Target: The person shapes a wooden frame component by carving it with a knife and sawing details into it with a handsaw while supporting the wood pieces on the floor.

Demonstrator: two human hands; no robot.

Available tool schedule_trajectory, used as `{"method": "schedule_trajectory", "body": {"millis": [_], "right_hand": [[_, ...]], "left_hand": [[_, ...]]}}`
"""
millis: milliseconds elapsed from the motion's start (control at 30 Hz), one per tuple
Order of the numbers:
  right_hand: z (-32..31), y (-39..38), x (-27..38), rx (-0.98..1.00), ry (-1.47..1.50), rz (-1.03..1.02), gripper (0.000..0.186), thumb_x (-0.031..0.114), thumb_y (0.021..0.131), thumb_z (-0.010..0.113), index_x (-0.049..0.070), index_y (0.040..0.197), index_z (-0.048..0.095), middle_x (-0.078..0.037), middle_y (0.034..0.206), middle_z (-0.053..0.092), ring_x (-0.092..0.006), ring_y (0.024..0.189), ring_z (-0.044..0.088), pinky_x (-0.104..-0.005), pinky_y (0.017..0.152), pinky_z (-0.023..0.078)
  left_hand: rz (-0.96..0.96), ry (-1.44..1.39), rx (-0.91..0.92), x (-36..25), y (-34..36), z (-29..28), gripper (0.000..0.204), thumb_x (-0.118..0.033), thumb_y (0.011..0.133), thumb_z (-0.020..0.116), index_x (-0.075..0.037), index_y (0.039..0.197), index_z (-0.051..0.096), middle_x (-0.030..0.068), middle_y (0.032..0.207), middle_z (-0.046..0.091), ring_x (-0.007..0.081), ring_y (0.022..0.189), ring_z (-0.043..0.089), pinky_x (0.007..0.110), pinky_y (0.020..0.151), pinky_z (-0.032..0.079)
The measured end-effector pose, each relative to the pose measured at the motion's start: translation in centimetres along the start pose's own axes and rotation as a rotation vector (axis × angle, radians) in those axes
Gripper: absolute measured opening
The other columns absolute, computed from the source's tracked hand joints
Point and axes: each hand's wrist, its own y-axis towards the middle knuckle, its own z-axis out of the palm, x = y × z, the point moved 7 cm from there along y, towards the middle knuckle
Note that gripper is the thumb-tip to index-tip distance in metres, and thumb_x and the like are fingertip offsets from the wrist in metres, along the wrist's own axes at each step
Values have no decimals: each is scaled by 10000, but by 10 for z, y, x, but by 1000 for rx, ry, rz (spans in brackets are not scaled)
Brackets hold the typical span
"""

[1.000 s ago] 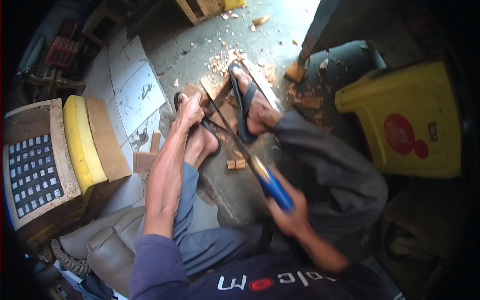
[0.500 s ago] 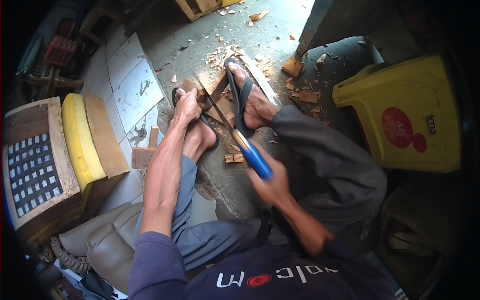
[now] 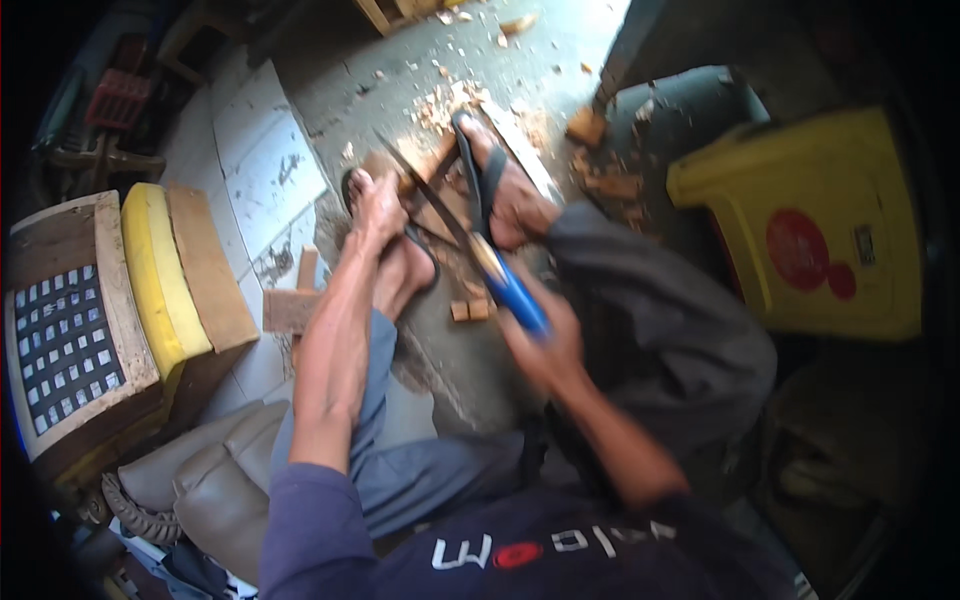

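Concrete floor (image 3: 370, 90): grey, littered toward the far edge. White tiles (image 3: 265, 150): laid along the left edge of the concrete floor. Yellow plastic stool (image 3: 800, 235): tipped on its side at the right edge of the floor, marked with red discs. Wooden frame (image 3: 110, 235) with dark, light-checked webbing: at the left edge of the tiles. Yellow foam pad (image 3: 160, 280): upright just beside the frame, faced on its right with a brown board (image 3: 210, 270). Brown padded cushion (image 3: 225, 490): near the floor's near left corner.

Blue-handled blade (image 3: 518, 300): long, narrow, slanted up and leftward over the mid-floor; contact between edge and wood impossible to tell. Dark sandals (image 3: 490, 180): worn, one per foot, near mid-floor. Right hand (image 3: 545, 340): blurred, wrapped around the blue handle. Left hand (image 3: 380, 210): well apart from the right, clamped on the near end of the wood piece (image 3: 438, 157), between the feet.

Pale flat strip (image 3: 522, 150): along the outer side of the right foot. Brown offcuts (image 3: 288, 310): two, near the tiles' right edge, beside the left forearm. Small blocks (image 3: 472, 310): mid-floor, side by side. Wood shavings (image 3: 440, 105): heaped beyond the feet, scattered toward the far edge.
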Motion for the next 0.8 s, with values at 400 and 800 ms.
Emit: {"method": "schedule_trajectory", "body": {"millis": [400, 800], "right_hand": [[7, 26, 15, 75, 22, 42, 611, 52, 851, 663, 54, 1454, 565, -238, 1144, 730, -312, 983, 757, -357, 879, 557], [-23, -43, 9, 60, 114, -86, 670, 78, 839, 631, 78, 1497, 503, -275, 1059, 711, -339, 947, 756, -417, 814, 561]], "left_hand": [[14, -178, 31, -13, -1, -8, 352, -81, 871, 666, -38, 1204, 557, 230, 1197, 662, 468, 1161, 608, 562, 994, 493], [-5, -193, 20, 5, 1, -7, 486, -180, 829, 802, -28, 1216, 552, 362, 1159, 644, 527, 1164, 593, 535, 975, 486]]}}
